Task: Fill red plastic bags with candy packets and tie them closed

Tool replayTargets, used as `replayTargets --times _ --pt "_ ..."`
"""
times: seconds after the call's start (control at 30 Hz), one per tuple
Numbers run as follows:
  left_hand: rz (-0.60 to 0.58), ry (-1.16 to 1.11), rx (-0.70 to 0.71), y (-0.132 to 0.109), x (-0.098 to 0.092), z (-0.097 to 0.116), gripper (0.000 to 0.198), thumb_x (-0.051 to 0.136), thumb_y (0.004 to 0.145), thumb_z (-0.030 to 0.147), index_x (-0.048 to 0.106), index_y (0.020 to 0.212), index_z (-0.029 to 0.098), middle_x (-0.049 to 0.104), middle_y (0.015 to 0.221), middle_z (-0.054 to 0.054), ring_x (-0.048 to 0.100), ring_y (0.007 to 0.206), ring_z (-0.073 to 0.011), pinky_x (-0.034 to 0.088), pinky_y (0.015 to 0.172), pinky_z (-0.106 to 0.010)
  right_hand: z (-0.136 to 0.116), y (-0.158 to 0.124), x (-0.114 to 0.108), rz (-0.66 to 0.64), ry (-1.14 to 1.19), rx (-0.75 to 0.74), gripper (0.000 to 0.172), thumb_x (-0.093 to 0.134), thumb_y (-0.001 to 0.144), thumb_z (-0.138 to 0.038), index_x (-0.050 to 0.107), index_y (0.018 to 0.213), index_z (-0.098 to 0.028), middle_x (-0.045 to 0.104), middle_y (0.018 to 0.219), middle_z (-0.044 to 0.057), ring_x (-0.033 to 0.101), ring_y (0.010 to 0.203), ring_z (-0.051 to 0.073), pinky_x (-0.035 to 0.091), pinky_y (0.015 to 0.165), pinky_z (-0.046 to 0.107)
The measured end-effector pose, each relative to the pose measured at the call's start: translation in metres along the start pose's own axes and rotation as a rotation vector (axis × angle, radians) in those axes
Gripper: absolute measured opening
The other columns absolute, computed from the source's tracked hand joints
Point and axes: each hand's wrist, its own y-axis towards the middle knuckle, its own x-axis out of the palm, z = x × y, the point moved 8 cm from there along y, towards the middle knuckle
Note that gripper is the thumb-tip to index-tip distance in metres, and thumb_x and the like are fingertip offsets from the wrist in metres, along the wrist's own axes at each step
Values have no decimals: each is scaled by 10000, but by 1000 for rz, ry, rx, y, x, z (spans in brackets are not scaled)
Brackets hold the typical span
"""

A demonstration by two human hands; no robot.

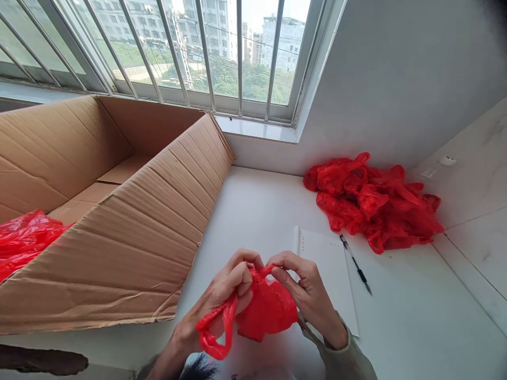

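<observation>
A red plastic bag point(269, 309) hangs between my two hands, above the near part of the white table. My left hand point(225, 290) is closed round the bag's gathered top, and one handle loop droops below its fingers. With thumb and forefinger, my right hand point(303, 282) pinches the bag's upper edge close to the left fingertips. The lower part of the bag is bunched and hangs loose. Whether anything is inside it I cannot tell.
On the left stands a large open cardboard box point(146, 232) with red plastic point(27, 237) inside. A heap of red plastic bags point(372, 200) lies against the wall at right. Paper point(325, 264) and a black pen point(356, 266) lie on the table point(253, 206). A barred window is behind.
</observation>
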Motion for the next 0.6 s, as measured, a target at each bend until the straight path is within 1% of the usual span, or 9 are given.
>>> replayTargets --times 0.07,0.1,0.13,0.2,0.3,0.37,0.47,0.53,0.6 --pt "65 -39 19 -7 -9 -3 219 400 938 304 366 741 215 549 1092 -52 522 989 -192 437 807 -298 -2 -2 -1 22 -23 -15 208 504 925 -298 627 785 -206 613 878 26 578 837 143 422 758 251" --pt "119 -31 2 -11 -16 -7 207 357 955 322 363 775 222 528 1130 -56 495 1041 -199 428 814 -302 -2 -3 -3 39 -33 -15 206 507 922 -293 624 775 -208 603 919 29 577 881 146 417 783 248" --pt "168 21 -11 -14 -22 -11 198 324 965 330 367 802 226 518 1132 -58 480 1051 -201 419 802 -302 0 -4 -5 57 -48 -9 204 514 917 -295 622 766 -212 592 951 30 572 922 150 412 802 245" --pt "189 226 28 -22 -30 -11 197 294 968 310 387 818 222 527 1035 -51 483 971 -200 386 788 -316 7 -7 -13 86 -87 19 210 522 911 -310 619 750 -218 574 989 32 560 982 163 403 821 244" --pt "142 549 147 -32 -37 -8 192 309 947 227 413 787 205 507 805 -14 463 773 -178 327 786 -338 22 -13 -36 163 -157 68 235 524 909 -345 621 734 -222 564 1006 34 549 999 176 399 810 250" --pt "126 654 156 -38 -42 -10 202 320 936 186 412 757 198 478 715 7 428 680 -161 309 752 -324 34 -17 -53 223 -194 100 253 538 901 -373 629 718 -222 562 1006 36 542 1010 185 398 801 251" --pt "131 673 87 -45 -52 -17 236 357 939 212 405 709 198 458 658 20 399 611 -146 303 664 -283 47 -22 -66 243 -220 146 283 547 892 -404 626 696 -214 567 996 39 542 977 188 396 780 254" --pt "129 610 -2 -47 -56 -22 275 360 949 264 402 685 200 455 642 22 400 587 -139 294 596 -262 48 -23 -65 210 -224 165 291 534 899 -410 613 701 -211 578 953 32 547 900 174 388 752 255" --pt "111 500 -94 -47 -57 -26 326 341 958 310 388 655 199 447 630 23 404 572 -131 289 556 -250 44 -23 -60 183 -215 152 284 526 905 -407 601 714 -211 583 878 19 540 828 162 378 727 257"
